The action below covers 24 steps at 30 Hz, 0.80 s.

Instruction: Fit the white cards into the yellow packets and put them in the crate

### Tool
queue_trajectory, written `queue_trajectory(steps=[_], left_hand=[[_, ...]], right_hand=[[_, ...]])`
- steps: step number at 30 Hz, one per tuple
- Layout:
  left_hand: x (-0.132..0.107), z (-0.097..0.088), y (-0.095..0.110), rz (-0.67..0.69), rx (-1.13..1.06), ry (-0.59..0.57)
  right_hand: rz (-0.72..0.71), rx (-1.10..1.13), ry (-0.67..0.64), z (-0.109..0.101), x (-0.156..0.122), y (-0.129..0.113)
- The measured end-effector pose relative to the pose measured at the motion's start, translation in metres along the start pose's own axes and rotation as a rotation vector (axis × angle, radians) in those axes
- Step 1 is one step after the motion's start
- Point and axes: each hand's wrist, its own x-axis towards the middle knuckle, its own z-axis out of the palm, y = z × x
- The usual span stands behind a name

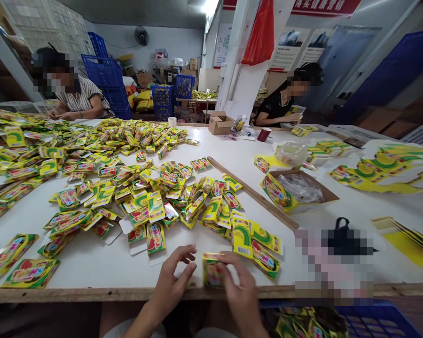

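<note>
L hand (174,277) was half open, fingers loosely curled, thumb held apart from them, palm turned toward the other hand; it gripped nothing. R hand (238,279) pinched a small carton (210,268) btwn thumb on the near face & fingers along the top/far side. The carton stood upright near the table's front edge, in the gap btwn both hands, touching only the R one. Fingers covered part of it, so couldn't really tell if its end flaps were tucked.

Just beyond the hands & off to their L, a heap of yellow-green cartons (155,206) lay jumbled on the white table (102,277), some w/ white flaps sticking out. Just ahead of R hand, a few more lay flat, incl. a yellow one w/ barcode (242,238). A wooden strip (250,190) ran diagonally fwd of R hand; past it, to the R, sat a larger open box (278,192) w/ clear plastic inside, then flat printed sheets (387,171) further R. Below R hand, under the table edge, a blue crate (380,317) held more packs.

Well ahead: brown cardboard box (220,124) & dark red roll (264,134). Across the table, co-worker in stripes (84,101) far L, co-worker in black (271,108) far R.
</note>
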Motion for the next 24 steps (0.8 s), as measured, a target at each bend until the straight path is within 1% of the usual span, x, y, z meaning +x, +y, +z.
queue_trajectory(steps=[2, 4, 5, 6, 7, 8, 9, 10, 11, 15, 16, 17, 18, 20, 22, 24], left_hand=[[0.0, -0.001, -0.001, -0.055, 0.002, 0.021], [0.002, -0.001, -0.001, -0.104, 0.021, 0.022], [0.003, 0.0, -0.002, -0.119, 0.034, 0.006], [0.004, 0.001, -0.001, -0.129, 0.045, -0.017], [0.005, 0.003, -0.001, -0.135, 0.055, -0.043], [0.005, 0.004, -0.001, -0.137, 0.064, -0.067], [0.006, 0.005, -0.001, -0.138, 0.071, -0.086], [0.005, 0.005, -0.001, -0.138, 0.077, -0.098], [0.005, 0.005, -0.002, -0.137, 0.082, -0.102], [0.002, 0.002, -0.003, -0.129, 0.099, -0.081], [0.001, 0.002, -0.003, -0.127, 0.104, -0.076], [0.001, 0.001, -0.004, -0.124, 0.108, -0.073], [0.0, 0.001, -0.004, -0.121, 0.112, -0.072], [0.0, 0.001, -0.005, -0.118, 0.118, -0.073], [0.001, 0.002, -0.007, -0.113, 0.112, -0.071], [0.002, 0.003, -0.008, -0.112, 0.091, -0.066]], right_hand=[[0.033, -0.175, 0.088, -0.049, -0.002, 0.003], [0.109, -0.406, 0.074, -0.103, -0.005, 0.009], [0.112, -0.493, 0.052, -0.126, -0.007, 0.012], [0.115, -0.559, 0.033, -0.143, -0.008, 0.016], [0.115, -0.603, 0.027, -0.153, -0.009, 0.019], [0.115, -0.624, 0.037, -0.155, -0.009, 0.023], [0.116, -0.628, 0.06, -0.149, -0.008, 0.027], [0.114, -0.622, 0.093, -0.137, -0.007, 0.031], [0.106, -0.612, 0.129, -0.12, -0.004, 0.035], [0.051, -0.61, 0.236, -0.037, 0.014, 0.052], [0.05, -0.625, 0.252, -0.021, 0.019, 0.055], [0.05, -0.635, 0.264, -0.011, 0.024, 0.058], [0.049, -0.635, 0.271, -0.004, 0.028, 0.06], [0.042, -0.607, 0.279, -0.003, 0.032, 0.062], [0.052, -0.534, 0.309, -0.013, 0.029, 0.063], [0.135, -0.388, 0.333, -0.023, 0.018, 0.062]])
